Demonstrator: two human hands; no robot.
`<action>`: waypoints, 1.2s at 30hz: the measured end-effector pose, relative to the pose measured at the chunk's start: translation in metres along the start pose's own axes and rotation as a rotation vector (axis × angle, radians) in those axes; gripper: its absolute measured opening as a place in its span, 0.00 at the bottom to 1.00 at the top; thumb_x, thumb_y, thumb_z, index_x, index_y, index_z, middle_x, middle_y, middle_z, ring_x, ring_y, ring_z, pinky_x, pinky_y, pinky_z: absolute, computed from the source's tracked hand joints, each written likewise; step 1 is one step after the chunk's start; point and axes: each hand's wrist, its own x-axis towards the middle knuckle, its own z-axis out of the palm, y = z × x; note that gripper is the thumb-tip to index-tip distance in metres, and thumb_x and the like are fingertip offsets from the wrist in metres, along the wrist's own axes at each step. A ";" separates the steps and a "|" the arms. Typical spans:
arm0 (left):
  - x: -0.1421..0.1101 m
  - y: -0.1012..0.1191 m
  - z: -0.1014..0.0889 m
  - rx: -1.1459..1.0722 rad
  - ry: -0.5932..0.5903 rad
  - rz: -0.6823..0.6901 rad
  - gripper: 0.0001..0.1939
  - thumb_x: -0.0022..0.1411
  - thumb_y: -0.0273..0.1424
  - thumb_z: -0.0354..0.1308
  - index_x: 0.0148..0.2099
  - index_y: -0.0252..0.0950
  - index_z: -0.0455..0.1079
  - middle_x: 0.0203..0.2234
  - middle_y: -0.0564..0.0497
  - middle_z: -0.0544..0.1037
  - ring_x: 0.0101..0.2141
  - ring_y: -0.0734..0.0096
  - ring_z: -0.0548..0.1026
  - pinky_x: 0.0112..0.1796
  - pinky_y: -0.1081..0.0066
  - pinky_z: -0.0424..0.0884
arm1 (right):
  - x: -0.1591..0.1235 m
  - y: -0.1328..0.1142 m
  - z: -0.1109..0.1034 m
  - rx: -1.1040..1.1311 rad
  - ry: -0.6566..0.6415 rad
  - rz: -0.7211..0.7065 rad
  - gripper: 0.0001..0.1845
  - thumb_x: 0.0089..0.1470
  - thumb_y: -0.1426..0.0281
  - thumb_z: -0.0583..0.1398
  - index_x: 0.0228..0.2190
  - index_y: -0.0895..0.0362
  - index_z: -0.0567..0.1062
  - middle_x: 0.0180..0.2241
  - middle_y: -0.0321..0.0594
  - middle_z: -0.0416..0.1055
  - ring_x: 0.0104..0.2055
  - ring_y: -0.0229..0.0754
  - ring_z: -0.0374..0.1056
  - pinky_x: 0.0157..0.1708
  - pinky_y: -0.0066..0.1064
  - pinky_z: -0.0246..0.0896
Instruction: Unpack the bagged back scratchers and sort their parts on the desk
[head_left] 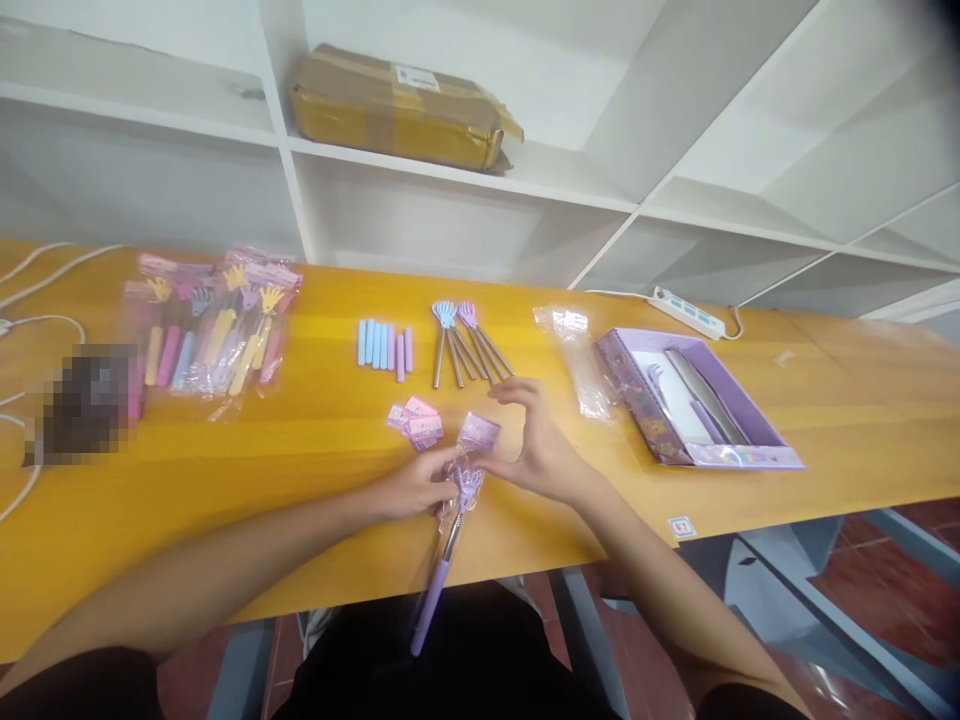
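Note:
A purple back scratcher [431, 603] with a silver shaft hangs over the table's front edge, its claw-shaped head inside or against clear plastic wrap. My left hand [421, 486] is closed on the wrap beside that head. A pink-and-purple card [480, 431] sits just above it. To the right of the card my right hand [538, 450] curves open, thumb and fingers apart; whether its thumb touches the wrap I cannot tell. Several small printed cards [417, 422] lie behind my left hand. Beyond them are blue and purple handle sleeves [385, 345] and several scratcher heads on metal shafts [463, 345].
Packed back scratchers [214, 330] lie in a pile at the left. Clear plastic bags [581, 365] and an open purple box [705, 400] are on the right, near a power strip [686, 312]. White shelves with a taped carton [397, 108] stand behind the wooden table [322, 425].

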 end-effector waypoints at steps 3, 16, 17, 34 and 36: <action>0.001 0.001 0.001 0.018 -0.001 0.013 0.28 0.59 0.27 0.63 0.62 0.31 0.69 0.31 0.53 0.79 0.21 0.78 0.70 0.23 0.75 0.67 | -0.014 0.000 0.011 -0.121 0.059 -0.069 0.33 0.63 0.67 0.70 0.62 0.47 0.61 0.57 0.53 0.68 0.61 0.59 0.70 0.58 0.58 0.72; -0.001 -0.007 -0.003 0.065 -0.063 -0.006 0.35 0.65 0.29 0.66 0.72 0.37 0.64 0.34 0.53 0.77 0.21 0.79 0.69 0.23 0.76 0.66 | -0.008 0.009 0.009 0.029 0.038 0.093 0.07 0.72 0.72 0.58 0.42 0.51 0.76 0.52 0.49 0.71 0.58 0.52 0.72 0.59 0.51 0.70; -0.001 -0.007 -0.003 0.071 -0.066 -0.002 0.35 0.66 0.29 0.65 0.72 0.37 0.64 0.34 0.53 0.77 0.22 0.79 0.69 0.24 0.76 0.67 | -0.006 0.009 0.005 0.082 -0.013 0.138 0.06 0.72 0.70 0.59 0.42 0.51 0.77 0.53 0.49 0.71 0.58 0.52 0.72 0.60 0.51 0.69; 0.000 -0.002 -0.001 0.051 -0.044 0.004 0.46 0.63 0.27 0.65 0.80 0.40 0.54 0.30 0.55 0.75 0.20 0.78 0.68 0.24 0.76 0.65 | 0.024 0.011 -0.013 0.518 -0.030 0.442 0.17 0.64 0.50 0.68 0.35 0.51 0.80 0.46 0.44 0.72 0.56 0.52 0.71 0.59 0.47 0.67; 0.000 -0.003 -0.001 0.054 -0.050 -0.008 0.46 0.63 0.27 0.65 0.80 0.39 0.54 0.31 0.54 0.76 0.20 0.79 0.68 0.24 0.76 0.64 | 0.035 0.009 -0.011 0.511 0.042 0.450 0.17 0.63 0.50 0.69 0.35 0.51 0.80 0.46 0.43 0.71 0.54 0.50 0.71 0.56 0.44 0.68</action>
